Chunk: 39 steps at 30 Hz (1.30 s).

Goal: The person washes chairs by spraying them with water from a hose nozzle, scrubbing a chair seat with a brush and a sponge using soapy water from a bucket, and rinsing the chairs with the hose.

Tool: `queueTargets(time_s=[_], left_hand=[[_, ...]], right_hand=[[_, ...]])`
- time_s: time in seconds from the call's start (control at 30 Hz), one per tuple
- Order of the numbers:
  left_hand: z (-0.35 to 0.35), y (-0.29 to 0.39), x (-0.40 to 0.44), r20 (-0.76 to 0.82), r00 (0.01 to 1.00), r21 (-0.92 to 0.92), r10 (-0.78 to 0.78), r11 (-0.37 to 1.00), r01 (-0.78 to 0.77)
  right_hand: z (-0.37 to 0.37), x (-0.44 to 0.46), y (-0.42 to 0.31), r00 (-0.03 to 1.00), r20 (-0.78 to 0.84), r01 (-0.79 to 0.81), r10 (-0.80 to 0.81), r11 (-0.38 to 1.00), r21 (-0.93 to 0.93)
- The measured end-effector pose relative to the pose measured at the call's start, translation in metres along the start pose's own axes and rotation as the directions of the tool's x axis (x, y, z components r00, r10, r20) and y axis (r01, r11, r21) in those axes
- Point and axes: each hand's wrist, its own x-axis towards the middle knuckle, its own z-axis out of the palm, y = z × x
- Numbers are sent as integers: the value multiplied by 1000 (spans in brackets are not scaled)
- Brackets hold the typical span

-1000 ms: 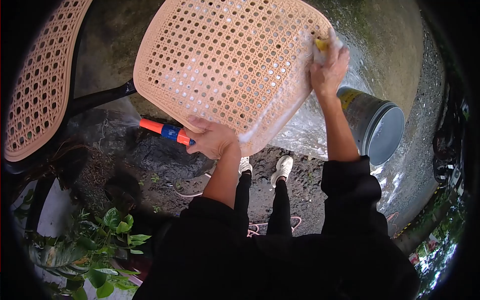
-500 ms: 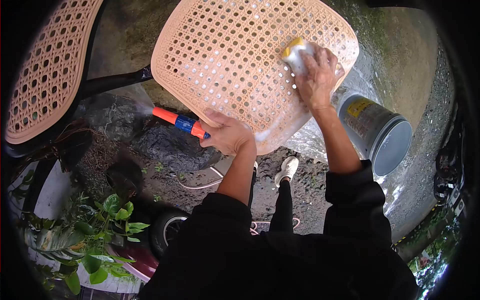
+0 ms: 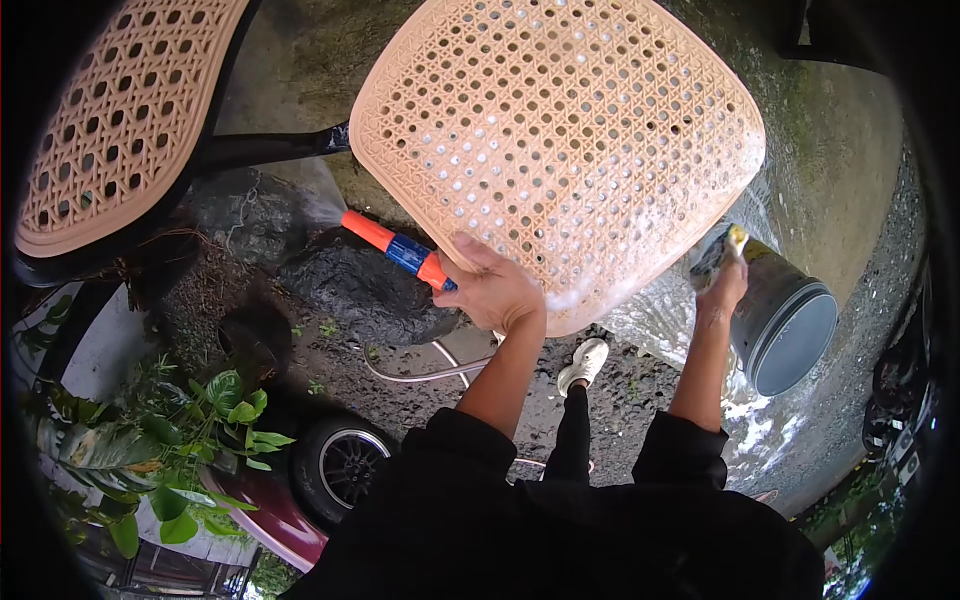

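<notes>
A peach chair seat (image 3: 560, 130) with a woven pattern of holes is tilted in front of me, with white suds on its lower part. My left hand (image 3: 498, 290) is closed round an orange and blue hose nozzle (image 3: 405, 252), its thumb against the seat's lower left edge. Water sprays from the nozzle's tip. Off the seat's lower right edge, my right hand (image 3: 724, 285) grips a sponge (image 3: 738, 238), only partly visible, with a bit of yellow showing. That hand is beside a grey bucket (image 3: 755, 325) lying on its side.
The matching chair back (image 3: 125, 120) is at upper left, joined by a black bar (image 3: 265, 152). Dark rocks (image 3: 350, 290) lie under the nozzle. A pale hose (image 3: 415, 378), leafy plants (image 3: 215, 420) and a car wheel (image 3: 350, 465) are nearer me. Wet concrete (image 3: 840, 190) lies to the right.
My right hand has left the seat with the sponge and moved right and down towards the bucket. My left hand keeps its hold on the nozzle. The whole view has shifted slightly.
</notes>
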Motion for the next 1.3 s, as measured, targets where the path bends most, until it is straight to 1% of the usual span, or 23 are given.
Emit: queueTargets(time_s=[0.03,0.07,0.13,0.17,0.2,0.27,0.3,0.4,0.5,0.6,0.63,0.7,0.8,0.83,0.87,0.9,1.03,1.13,1.2,1.3], left_hand=[[-2,0,-1,8,1000,-34,14,999,-14],[-2,1,-2,-7,1000,-40,19,999,-20],[-3,1,-1,21,1000,-46,23,999,-22],[-4,2,-1,24,1000,-29,15,999,-14],[-2,-1,0,-13,1000,-28,24,999,-24],[2,-4,-1,-43,998,-56,49,997,-51],[3,-5,-1,-22,999,-66,35,997,-36],[6,-7,0,-46,997,-79,69,994,-73],[9,-14,2,-26,993,-90,112,989,-114],[11,-15,4,-52,992,-66,112,991,-116],[10,-12,6,-62,992,-76,112,990,-116],[9,-14,2,-25,991,-109,128,986,-130],[13,-16,4,-67,994,-42,90,995,-93],[14,-17,6,-69,994,-48,90,994,-94],[13,-21,6,-49,991,-85,124,988,-128],[14,-19,8,-37,986,-131,165,977,-168],[17,-24,9,-5,991,-147,131,980,-131],[19,-24,11,-74,979,-166,191,965,-201],[15,-20,8,-57,988,-96,147,984,-151],[13,-16,5,-43,990,-110,131,985,-135]], right_hand=[[-11,5,43,935,228,-310,272,939,147],[-12,9,71,745,480,-610,463,765,207],[44,-30,86,554,717,-761,422,606,231],[67,-39,88,519,770,-782,373,571,251],[83,-39,93,533,774,-771,341,573,278],[99,-31,100,596,738,-719,316,618,316],[100,-25,105,617,721,-703,317,635,322],[93,-23,114,654,689,-669,312,664,334],[100,-11,112,665,685,-653,296,676,342],[113,-3,110,666,688,-648,288,680,343],[110,-9,114,665,687,-649,293,682,337],[94,-18,121,670,677,-645,304,689,329],[94,-19,128,667,673,-653,320,687,320],[100,-14,124,666,676,-651,316,688,321],[100,-13,122,667,676,-649,314,691,319],[101,-10,120,673,671,-642,311,697,320],[78,-10,115,737,613,-570,284,749,339],[105,27,79,760,612,-523,219,765,376],[127,43,65,768,606,-509,206,772,382],[100,13,91,772,586,-515,245,781,352]])
